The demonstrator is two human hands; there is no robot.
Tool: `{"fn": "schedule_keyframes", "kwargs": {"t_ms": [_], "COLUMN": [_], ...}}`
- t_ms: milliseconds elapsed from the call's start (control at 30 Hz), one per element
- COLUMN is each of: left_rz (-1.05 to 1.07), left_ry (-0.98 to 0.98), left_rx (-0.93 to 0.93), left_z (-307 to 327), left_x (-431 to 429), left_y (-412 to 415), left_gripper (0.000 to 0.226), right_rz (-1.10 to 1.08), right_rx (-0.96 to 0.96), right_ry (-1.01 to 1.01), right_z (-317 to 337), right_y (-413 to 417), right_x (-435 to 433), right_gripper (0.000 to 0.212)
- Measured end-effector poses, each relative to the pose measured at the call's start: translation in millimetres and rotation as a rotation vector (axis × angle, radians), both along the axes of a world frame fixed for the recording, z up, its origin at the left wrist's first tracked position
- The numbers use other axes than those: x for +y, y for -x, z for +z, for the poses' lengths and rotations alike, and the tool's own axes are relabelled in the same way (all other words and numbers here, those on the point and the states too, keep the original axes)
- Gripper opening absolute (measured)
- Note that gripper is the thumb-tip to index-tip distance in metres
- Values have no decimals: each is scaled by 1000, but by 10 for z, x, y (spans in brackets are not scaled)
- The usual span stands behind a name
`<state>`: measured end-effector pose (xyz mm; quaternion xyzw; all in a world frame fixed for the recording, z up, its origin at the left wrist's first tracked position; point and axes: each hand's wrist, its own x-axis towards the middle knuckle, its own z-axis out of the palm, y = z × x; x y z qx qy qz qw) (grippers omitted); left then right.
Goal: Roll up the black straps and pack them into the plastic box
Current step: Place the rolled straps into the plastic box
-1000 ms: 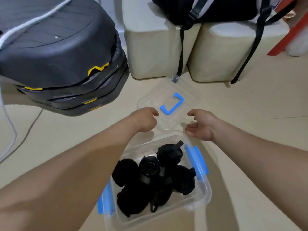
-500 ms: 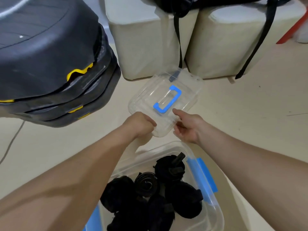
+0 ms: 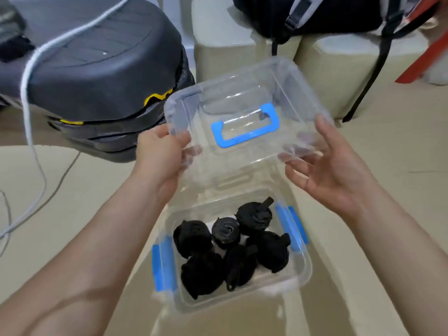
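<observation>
1. Head view, looking down at a pale floor (image 3: 388, 190), with two bare forearms reaching in from the bottom corners.
2. Centre of frame: a clear plastic lid (image 3: 242, 93) with a blue handle (image 3: 244, 127), tilted and held between both hands. It is blurred.
3. The left hand (image 3: 161, 151) grips the lid's left edge, thumb on top and fingers curled beneath.
4. The right hand (image 3: 339, 170) is palm up with fingers spread and nearly straight under the lid's right edge. Its thumb points up against the rim.
5. Lower centre: the clear plastic box (image 3: 300, 275) stands on the floor, uncovered, just below the lid in the frame. A blue clip (image 3: 163, 263) hangs on its left side and another (image 3: 292, 226) on its right.
6. Inside the box lie about six rolled black straps (image 3: 274, 251), packed close together and touching.
7. Upper left: a dark grey case (image 3: 101, 69) with yellow marks along its seam, too blurred to read as writing. A white cable (image 3: 26, 93) runs over it and down to the floor.
8. Top of frame: two beige blocks (image 3: 218, 52) side by side, with a black backpack (image 3: 315, 13) on them, a strap of it hanging down the right block.
9. Upper right corner: part of a red object (image 3: 424, 57).
</observation>
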<state>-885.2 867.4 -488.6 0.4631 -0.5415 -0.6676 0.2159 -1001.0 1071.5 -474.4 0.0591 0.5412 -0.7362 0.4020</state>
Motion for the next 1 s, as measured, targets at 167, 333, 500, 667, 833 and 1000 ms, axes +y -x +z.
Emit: {"fn": "schedule_keyframes", "kwargs": {"t_ms": [167,333,500,667,833,1000], "left_rz": [-124,-205,-253,-236,-191,-52], "left_ry": [106,207,343,440,348,145], "left_rx": [-170,-403,-458,-571,-570,-461], "left_z": [-7,-391,-593,-695,-614,-575], "left_x": [326,794,978,797,819,798], "left_y": [-685,-1233,-1428,-1463,-1512,-1508], "left_gripper": [20,15,14,7,14,19], "right_rz": [342,650,666,685,787,851], "right_rx": [368,600,702,861,970,829], "right_ry": [-567,-995,-1099,-1127,-1274,-1166], "right_z": [172,-246,-706,-746,-686,-610], "right_y": [-141,-383,-602,-706,-653,-453], "right_x": [421,636,715,579,482,486], "right_gripper": [26,42,48,39,40,24]}}
